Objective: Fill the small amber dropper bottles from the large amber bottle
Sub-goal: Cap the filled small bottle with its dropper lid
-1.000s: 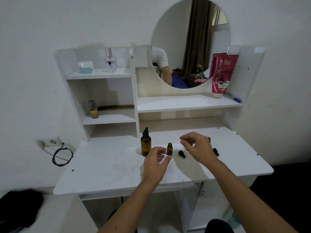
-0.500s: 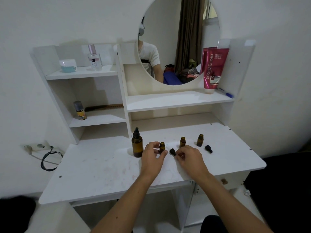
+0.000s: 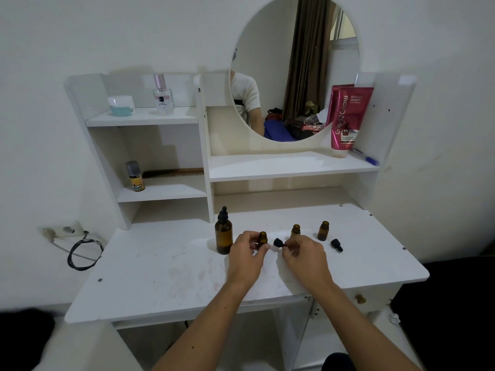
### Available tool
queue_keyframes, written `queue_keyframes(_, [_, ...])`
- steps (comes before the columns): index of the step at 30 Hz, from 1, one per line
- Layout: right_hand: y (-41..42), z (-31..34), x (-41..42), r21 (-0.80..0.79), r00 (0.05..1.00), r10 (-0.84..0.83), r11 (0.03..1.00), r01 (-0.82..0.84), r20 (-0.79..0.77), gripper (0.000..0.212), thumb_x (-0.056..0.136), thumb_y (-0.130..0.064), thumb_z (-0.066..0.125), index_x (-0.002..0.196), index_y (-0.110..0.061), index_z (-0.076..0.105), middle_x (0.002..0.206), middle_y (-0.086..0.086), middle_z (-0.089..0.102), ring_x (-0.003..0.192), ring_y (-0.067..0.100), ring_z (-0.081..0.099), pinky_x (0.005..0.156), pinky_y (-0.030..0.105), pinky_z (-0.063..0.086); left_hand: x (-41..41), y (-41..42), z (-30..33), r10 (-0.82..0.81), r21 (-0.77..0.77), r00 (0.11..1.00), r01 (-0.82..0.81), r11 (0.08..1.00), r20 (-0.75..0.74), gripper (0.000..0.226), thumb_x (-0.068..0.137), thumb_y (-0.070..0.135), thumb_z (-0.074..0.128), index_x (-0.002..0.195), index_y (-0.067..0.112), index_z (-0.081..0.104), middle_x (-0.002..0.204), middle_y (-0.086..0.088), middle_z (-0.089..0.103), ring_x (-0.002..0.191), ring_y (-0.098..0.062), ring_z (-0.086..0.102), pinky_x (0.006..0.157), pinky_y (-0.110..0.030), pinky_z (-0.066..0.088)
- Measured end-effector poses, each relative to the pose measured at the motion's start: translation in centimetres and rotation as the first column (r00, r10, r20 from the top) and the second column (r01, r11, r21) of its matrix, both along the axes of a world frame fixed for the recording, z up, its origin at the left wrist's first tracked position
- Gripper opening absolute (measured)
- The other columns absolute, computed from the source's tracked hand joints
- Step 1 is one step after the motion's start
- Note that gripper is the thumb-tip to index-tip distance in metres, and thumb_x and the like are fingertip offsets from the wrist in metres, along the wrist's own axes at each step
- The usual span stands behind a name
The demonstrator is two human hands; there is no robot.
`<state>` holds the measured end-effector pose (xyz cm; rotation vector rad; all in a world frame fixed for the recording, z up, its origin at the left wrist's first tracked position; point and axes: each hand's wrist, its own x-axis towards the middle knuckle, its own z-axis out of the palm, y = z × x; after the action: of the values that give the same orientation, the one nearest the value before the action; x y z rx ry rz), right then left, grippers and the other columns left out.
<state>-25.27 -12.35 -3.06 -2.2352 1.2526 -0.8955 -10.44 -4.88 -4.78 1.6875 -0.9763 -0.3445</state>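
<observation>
Near the centre of the frame, the large amber glass bottle with the black dropper cap point(image 3: 223, 235) stands upright on the white laminate worktop point(image 3: 160, 274), cap still fitted, so no liquid can yet have been drawn from it at this setting. Three small amber glass dropper bottles stand in a row to its right, all with open necks: the first small bottle point(image 3: 262, 238) just right of the large one, the second small bottle point(image 3: 295, 230) further right, and the third small bottle point(image 3: 323, 230) nearest the right side. The left hand point(image 3: 247, 257) has its grip closed around the first small bottle, thumb and fingers pinching its body. The right hand point(image 3: 305, 257) pinches a small black dropper cap point(image 3: 279, 242) lying just right of that bottle, its fingertips curled on the cap's tip. A second loose black dropper cap point(image 3: 336, 244) lies on the worktop just right of the third bottle, touched by neither hand. A third cap is not visible. Liquid level in the small bottles cannot be read through the dark glass. Judged status: preparation stage, small bottles uncapped; opening the large bottle, the transfer into each of the three and recapping appear to remain.
</observation>
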Motion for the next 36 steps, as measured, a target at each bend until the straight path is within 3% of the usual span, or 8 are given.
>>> queue_keyframes(5, [0.0,2.7,-0.6,0.048,0.959,0.012,0.998,-0.027,0.285,0.013,0.091,-0.011,0.076,0.103,-0.015,0.076,0.087,-0.013,0.074,0.082,-0.002,0.071,0.082,0.017,0.060,0.1,0.1,-0.3,-0.013,-0.002,1.000,0.013,1.000,-0.014,0.025,0.090,0.023,0.078,0.111,0.026,0.065,0.103,0.012,0.068,0.090,0.002,0.063,0.078,-0.014,0.054])
queue_keyframes(10, [0.0,4.9,-0.1,0.012,0.918,0.092,0.994,-0.105,0.385,0.013,0.092,-0.011,0.076,0.104,-0.015,0.077,0.091,-0.010,0.078,0.087,0.006,0.074,0.077,0.035,0.065,0.2,0.2,-0.4,-0.018,0.008,1.000,0.018,1.000,-0.025,0.026,0.091,0.024,0.077,0.114,0.027,0.065,0.107,0.013,0.068,0.093,-0.004,0.065,0.084,-0.018,0.056])
queue_keyframes(13, [-0.2,5.5,0.1,-0.045,0.930,0.127,0.992,-0.119,0.346,0.014,0.092,-0.009,0.075,0.105,-0.014,0.077,0.090,-0.012,0.076,0.088,0.001,0.072,0.073,0.036,0.066,0.2,0.2,-0.4,-0.016,0.011,1.000,0.016,1.000,-0.023,0.025,0.091,0.025,0.077,0.113,0.028,0.064,0.108,0.013,0.068,0.094,-0.006,0.066,0.085,-0.019,0.057])
queue_keyframes(18, [0.0,5.7,0.2,-0.144,0.949,0.189,0.977,-0.156,0.251,0.016,0.092,-0.003,0.074,0.102,-0.015,0.077,0.086,-0.015,0.073,0.089,-0.002,0.071,0.078,0.014,0.059,0.1,0.2,-0.3,-0.014,0.024,1.000,0.014,1.000,-0.018,0.025,0.092,0.027,0.076,0.112,0.031,0.062,0.109,0.013,0.067,0.095,-0.007,0.066,0.087,-0.020,0.057])
queue_keyframes(26, [-0.4,6.4,0.9,-0.190,0.948,0.252,0.958,-0.216,0.196,0.015,0.091,-0.003,0.074,0.101,-0.014,0.078,0.089,-0.014,0.073,0.085,-0.006,0.070,0.075,0.003,0.051,-0.1,0.5,-0.1,-0.015,0.022,1.000,0.015,1.000,-0.003,0.025,0.094,0.026,0.073,0.116,0.028,0.064,0.111,0.012,0.067,0.095,-0.005,0.065,0.085,-0.015,0.055])
queue_keyframes(31, [-0.3,6.1,1.3,-0.148,0.953,0.286,0.951,-0.271,0.097,0.016,0.092,-0.007,0.075,0.103,-0.017,0.078,0.093,-0.011,0.077,0.082,-0.002,0.072,0.078,0.005,0.051,0.0,0.4,-0.3,-0.012,0.037,1.000,0.012,0.999,0.007,0.025,0.094,0.026,0.073,0.117,0.028,0.064,0.114,0.010,0.069,0.097,-0.008,0.067,0.092,-0.024,0.058])
queue_keyframes(36, [-0.9,6.1,2.5,-0.134,0.937,0.348,0.928,-0.348,-0.024,0.017,0.093,-0.010,0.073,0.107,-0.018,0.078,0.101,-0.008,0.078,0.086,0.004,0.073,0.086,0.020,0.059,0.0,0.3,-0.4,-0.022,0.051,1.000,0.022,0.998,0.009,0.025,0.095,0.027,0.072,0.119,0.028,0.063,0.115,0.011,0.068,0.100,-0.010,0.067,0.093,-0.024,0.057])
